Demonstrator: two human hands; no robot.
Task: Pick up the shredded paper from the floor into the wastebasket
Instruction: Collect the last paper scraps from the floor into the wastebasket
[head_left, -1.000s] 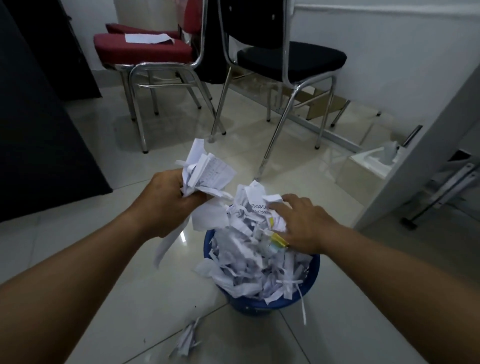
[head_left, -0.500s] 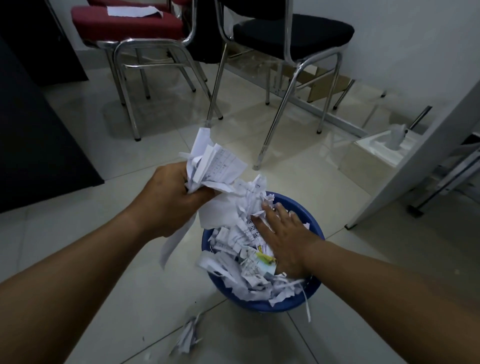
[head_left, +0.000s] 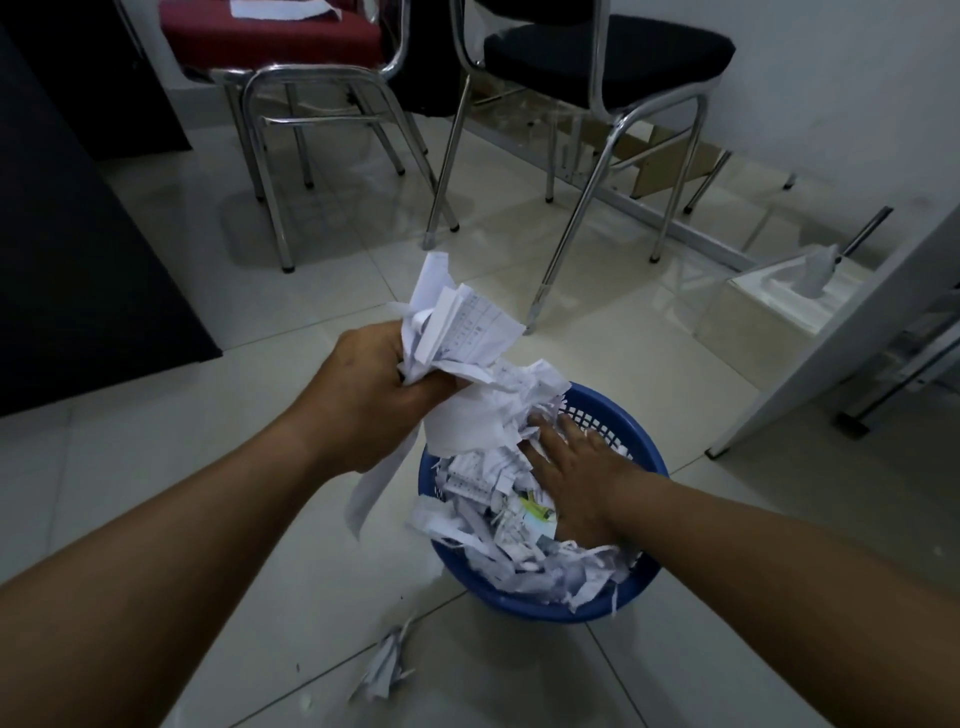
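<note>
Blue plastic wastebasket (head_left: 524, 608) heaped; white paper wad (head_left: 460, 332) gripped by left hand (head_left: 366, 402); right hand (head_left: 576, 470) pressed flat, fingers straight; floor scrap clump (head_left: 387, 667) uncollected.

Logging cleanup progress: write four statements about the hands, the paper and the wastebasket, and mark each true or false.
1. The left hand grips a wad of white paper scraps by the rim of the round blue plastic wastebasket. True.
2. The right hand hangs clear of the wastebasket. False: it presses flat on the shredded paper inside.
3. No paper lies on the floor tiles. False: a small clump of shreds lies there, on the near side of the wastebasket.
4. A white sheet lies on the red-cushioned chrome chair. True.
</note>
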